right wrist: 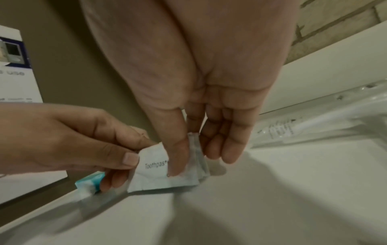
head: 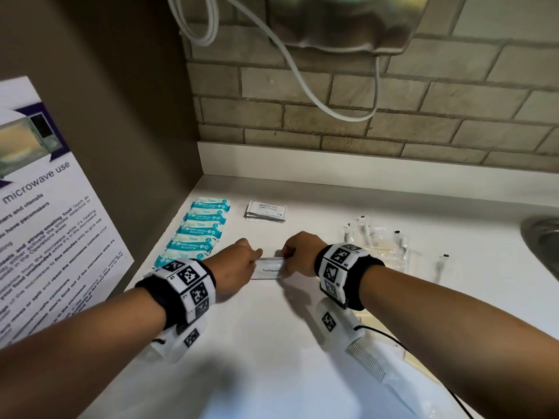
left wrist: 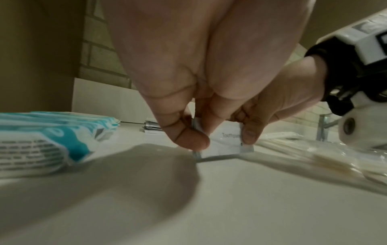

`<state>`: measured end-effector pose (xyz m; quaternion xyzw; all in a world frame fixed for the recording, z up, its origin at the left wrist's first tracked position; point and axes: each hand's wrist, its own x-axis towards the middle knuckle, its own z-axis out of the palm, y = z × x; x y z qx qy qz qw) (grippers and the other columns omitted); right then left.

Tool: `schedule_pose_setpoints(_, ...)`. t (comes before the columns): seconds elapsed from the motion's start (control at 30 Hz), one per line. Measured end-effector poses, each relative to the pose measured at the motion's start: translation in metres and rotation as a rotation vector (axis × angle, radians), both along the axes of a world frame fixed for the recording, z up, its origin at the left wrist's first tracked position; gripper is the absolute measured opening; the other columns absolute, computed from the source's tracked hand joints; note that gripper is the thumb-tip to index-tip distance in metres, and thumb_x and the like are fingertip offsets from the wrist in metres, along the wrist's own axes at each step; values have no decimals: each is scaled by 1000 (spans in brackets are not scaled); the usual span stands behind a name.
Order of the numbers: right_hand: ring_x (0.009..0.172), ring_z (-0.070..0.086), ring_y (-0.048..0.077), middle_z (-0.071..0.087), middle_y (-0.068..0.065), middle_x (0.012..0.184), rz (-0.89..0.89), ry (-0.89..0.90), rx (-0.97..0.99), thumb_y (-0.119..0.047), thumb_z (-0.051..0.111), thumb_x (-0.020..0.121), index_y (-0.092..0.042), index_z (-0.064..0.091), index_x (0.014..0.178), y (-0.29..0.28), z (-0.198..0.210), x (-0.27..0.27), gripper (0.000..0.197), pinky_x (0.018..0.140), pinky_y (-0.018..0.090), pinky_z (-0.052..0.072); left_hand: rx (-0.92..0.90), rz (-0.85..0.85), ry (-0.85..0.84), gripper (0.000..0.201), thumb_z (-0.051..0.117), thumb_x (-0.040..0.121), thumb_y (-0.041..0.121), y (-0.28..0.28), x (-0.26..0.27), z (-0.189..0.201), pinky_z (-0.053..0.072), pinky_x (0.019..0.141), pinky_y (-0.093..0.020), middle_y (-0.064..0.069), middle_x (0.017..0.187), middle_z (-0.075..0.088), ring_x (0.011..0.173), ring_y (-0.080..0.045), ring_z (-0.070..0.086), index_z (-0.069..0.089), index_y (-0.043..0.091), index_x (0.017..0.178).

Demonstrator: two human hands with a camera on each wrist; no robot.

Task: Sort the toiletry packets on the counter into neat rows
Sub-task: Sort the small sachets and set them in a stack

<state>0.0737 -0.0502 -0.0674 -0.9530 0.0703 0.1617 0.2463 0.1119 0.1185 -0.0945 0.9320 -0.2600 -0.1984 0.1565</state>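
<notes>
We pinch the toothpaste packets at centre frame on the worktop: left hand grips the left end, right hand the right. Judged light, limp and slippery; hold the sealed edges. Wipes packets lie left.

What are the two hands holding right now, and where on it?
Both hold the toothpaste packets: the left hand pinches the stack's left end, the right hand its right end, thumb on top.
</notes>
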Motion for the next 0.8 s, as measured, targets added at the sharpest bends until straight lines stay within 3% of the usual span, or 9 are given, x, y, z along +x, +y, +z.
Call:
schedule_pose_setpoints(0.07, 78, 53, 15, 62, -2, 82, -14, 11, 36, -14, 76, 76, -12, 70, 107, 1, 3, 8, 31, 64, 19, 40, -7, 9, -18, 41, 39, 102, 20, 2, 8, 9, 38, 102, -28, -7, 130, 49, 117, -24, 53, 46, 15, 142)
schedule_pose_setpoints(0.13, 62, 55, 13, 62, -1, 71, -50, 39, 83, -13, 77, 76, -16, 70, 100, 3, 6, 19, 26, 56, 19, 47, -72, 45, -6, 37, 44, 100, 16, 2, 18, 17, 42, 95, -27, -8, 126, 57, 108, -22, 58, 51, 16, 136)
schedule_pose_setpoints(0.23, 58, 56, 16, 65, 8, 77, -128, 80, 172, -6, 78, 72, -15, 63, 87, 3, 11, 38, 23, 75, 32, 58, -164, 130, 17, 23, 49, 96, 16, -1, 39, 22, 47, 82, -27, -2, 104, 63, 89, -20, 62, 54, 22, 118)
schedule_pose_setpoints(0.37, 50, 55, 18, 61, 10, 63, -199, 109, 243, 4, 77, 69, -14, 56, 72, -6, 13, 57, 27, 62, 33, 55, -170, 204, 50, 12, 53, 92, 16, -11, 62, 24, 51, 72, -30, -3, 90, 66, 76, -20, 65, 51, 22, 103)
schedule_pose_setpoints(0.43, 52, 56, 19, 61, 10, 61, -214, 123, 245, 6, 76, 69, -13, 56, 70, -8, 11, 64, 27, 70, 38, 58, -156, 212, 73, 11, 54, 91, 13, -17, 72, 20, 52, 71, -29, -3, 85, 66, 72, -19, 65, 52, 24, 95)
schedule_pose_setpoints(0.53, 57, 60, 22, 65, 12, 65, -235, 135, 248, 7, 76, 67, -12, 61, 72, -10, 6, 71, 24, 80, 41, 59, -111, 206, 58, 17, 54, 90, 11, -24, 84, 15, 49, 75, -25, 1, 90, 62, 83, -18, 64, 53, 28, 86)
schedule_pose_setpoints(0.67, 65, 62, 23, 68, 11, 73, -251, 125, 243, 3, 75, 64, -7, 72, 92, -9, -2, 79, 30, 82, 46, 59, -14, 165, 17, 15, 56, 91, 12, -27, 90, 10, 42, 84, -21, 0, 105, 64, 103, -19, 61, 61, 23, 99)
schedule_pose_setpoints(0.73, 61, 61, 20, 67, 7, 68, -246, 128, 206, 1, 73, 66, -9, 74, 99, -7, -1, 79, 35, 79, 41, 60, -5, 157, -11, 18, 55, 92, 12, -28, 91, 9, 41, 84, -20, -1, 114, 65, 105, -19, 61, 65, 20, 106)
schedule_pose_setpoints(0.8, 49, 58, 13, 63, 2, 61, -226, 135, 188, 1, 71, 71, -9, 73, 103, -8, -1, 80, 34, 60, 27, 60, -8, 143, -39, 22, 54, 93, 13, -28, 92, 8, 41, 86, -19, -1, 119, 64, 108, -19, 60, 66, 18, 110)
